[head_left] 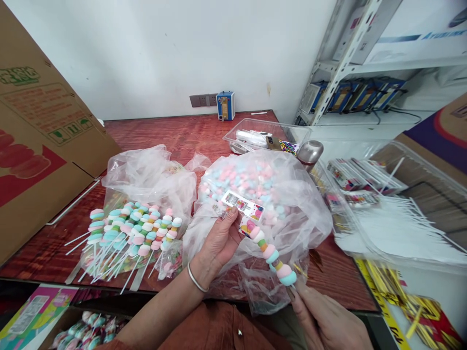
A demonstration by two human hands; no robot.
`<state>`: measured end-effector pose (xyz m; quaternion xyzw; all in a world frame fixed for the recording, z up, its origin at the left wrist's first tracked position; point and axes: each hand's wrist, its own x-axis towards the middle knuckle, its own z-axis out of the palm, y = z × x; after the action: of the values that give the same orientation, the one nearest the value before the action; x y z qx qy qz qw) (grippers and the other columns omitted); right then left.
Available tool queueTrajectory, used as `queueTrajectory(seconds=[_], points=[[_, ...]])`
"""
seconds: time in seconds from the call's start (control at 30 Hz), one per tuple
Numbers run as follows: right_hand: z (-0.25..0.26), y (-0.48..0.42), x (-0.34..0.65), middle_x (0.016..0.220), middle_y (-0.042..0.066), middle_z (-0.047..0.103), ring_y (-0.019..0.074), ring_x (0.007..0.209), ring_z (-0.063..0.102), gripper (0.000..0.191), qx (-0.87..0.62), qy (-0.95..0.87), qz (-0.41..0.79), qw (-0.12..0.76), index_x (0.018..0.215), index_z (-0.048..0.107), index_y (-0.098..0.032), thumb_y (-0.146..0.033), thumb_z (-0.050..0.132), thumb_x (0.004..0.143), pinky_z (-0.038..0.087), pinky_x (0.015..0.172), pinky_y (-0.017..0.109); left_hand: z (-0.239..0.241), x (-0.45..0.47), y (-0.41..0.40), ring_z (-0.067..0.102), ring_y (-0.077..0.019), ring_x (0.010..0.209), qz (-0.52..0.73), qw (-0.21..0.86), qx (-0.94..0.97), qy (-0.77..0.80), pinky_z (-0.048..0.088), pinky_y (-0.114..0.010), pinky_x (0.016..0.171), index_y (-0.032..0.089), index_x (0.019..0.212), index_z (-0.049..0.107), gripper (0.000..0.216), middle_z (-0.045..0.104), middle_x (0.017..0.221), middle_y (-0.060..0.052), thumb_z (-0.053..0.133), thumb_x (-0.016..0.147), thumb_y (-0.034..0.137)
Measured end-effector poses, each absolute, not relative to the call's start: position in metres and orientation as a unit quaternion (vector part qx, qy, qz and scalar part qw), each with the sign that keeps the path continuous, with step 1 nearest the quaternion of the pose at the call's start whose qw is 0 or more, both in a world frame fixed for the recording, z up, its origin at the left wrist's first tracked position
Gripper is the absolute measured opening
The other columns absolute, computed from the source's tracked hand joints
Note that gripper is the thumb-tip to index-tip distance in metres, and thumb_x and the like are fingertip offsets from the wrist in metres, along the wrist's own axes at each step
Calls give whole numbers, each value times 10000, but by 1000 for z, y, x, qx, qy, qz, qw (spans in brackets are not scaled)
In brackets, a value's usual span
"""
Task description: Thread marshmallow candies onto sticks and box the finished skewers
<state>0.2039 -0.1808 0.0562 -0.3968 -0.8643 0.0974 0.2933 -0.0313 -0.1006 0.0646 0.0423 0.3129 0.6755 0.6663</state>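
My left hand (pixel 221 243), with a bracelet on its wrist, pinches a small printed plastic bag (pixel 246 206) between thumb and fingers. A marshmallow skewer (pixel 270 253) in pink, white, blue, green and orange slants down from that bag. Its top end meets the bag; how far inside it sits, I cannot tell. At the lower right, my right hand (pixel 323 311) is closed around the skewer's stick, just below the bottom blue marshmallow. Under both hands lies a large clear bag of loose marshmallows (pixel 244 175). To the left is a pile of finished-looking marshmallow skewers (pixel 140 228).
A cardboard box (pixel 44 116) stands at the left. Behind are a clear tray (pixel 270 129) and a metal flask (pixel 310 153). On the right, a plastic bin (pixel 350 223) holds white sticks and printed packets, with gold twist ties (pixel 404 296) below. A box of wrapped sweets (pixel 87 330) sits lower left.
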Motion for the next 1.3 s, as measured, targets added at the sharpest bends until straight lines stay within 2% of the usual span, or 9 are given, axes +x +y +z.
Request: queueTrajectory(seconds=[0.17,0.33,0.53,0.6,0.8,0.97,1.1,1.2,1.3], points=[[66,-183,198,902,69,782,183,746,748,282,-424,-822,227,305,1143,738,-188,-289,557,952,578,713,198,63,-29,-100,625,-99,654,678,666,45,308,542,-210,651,145,846,684,239,693,756,7,856,691,202],[72,-185,187,656,12,648,163,604,604,367,-495,-682,453,290,796,730,-207,-466,522,950,530,616,216,70,-24,-102,673,-152,768,660,690,58,293,571,-284,754,129,839,672,198,693,819,-29,817,749,228],[39,-195,165,527,-67,357,78,454,279,507,-520,-404,660,361,775,656,-184,-685,598,826,281,406,176,78,-10,-101,612,-89,667,648,718,5,254,565,-271,759,136,812,625,127,621,749,11,751,805,150],[31,-199,161,534,-60,391,80,453,307,499,-527,-413,632,390,805,664,-182,-675,598,832,297,411,179,79,-6,-100,593,-85,642,648,717,-6,256,558,-260,720,138,808,614,145,603,733,12,753,813,182],[28,-207,158,805,26,740,161,707,688,301,-593,-607,312,427,1005,733,-196,-435,563,938,506,688,198,83,-2,-100,578,-84,617,629,728,-21,272,572,-311,765,150,849,634,171,595,739,14,749,830,275],[28,-207,159,968,71,784,191,787,736,274,-581,-657,207,433,1077,733,-202,-369,566,940,531,769,221,92,-3,-101,591,-93,620,612,735,-55,287,576,-344,796,158,810,621,162,594,725,15,728,847,274],[38,-204,157,753,25,724,159,659,667,306,-590,-611,324,417,961,740,-203,-454,568,925,496,625,197,92,-1,-101,573,-89,589,612,732,-66,293,580,-368,812,154,835,609,158,593,708,10,640,915,287],[44,-202,157,541,-37,488,112,505,466,419,-580,-514,489,400,843,711,-179,-568,566,898,369,475,195,90,-2,-101,585,-98,605,611,734,-56,291,578,-387,835,154,850,614,190,585,696,9,602,937,322],[44,-199,158,511,-80,304,76,466,265,507,-546,-407,622,385,804,674,-155,-655,600,842,203,429,197,88,-4,-101,617,-130,650,596,754,-33,273,578,-424,848,151,860,629,243,573,680,5,588,938,378]])
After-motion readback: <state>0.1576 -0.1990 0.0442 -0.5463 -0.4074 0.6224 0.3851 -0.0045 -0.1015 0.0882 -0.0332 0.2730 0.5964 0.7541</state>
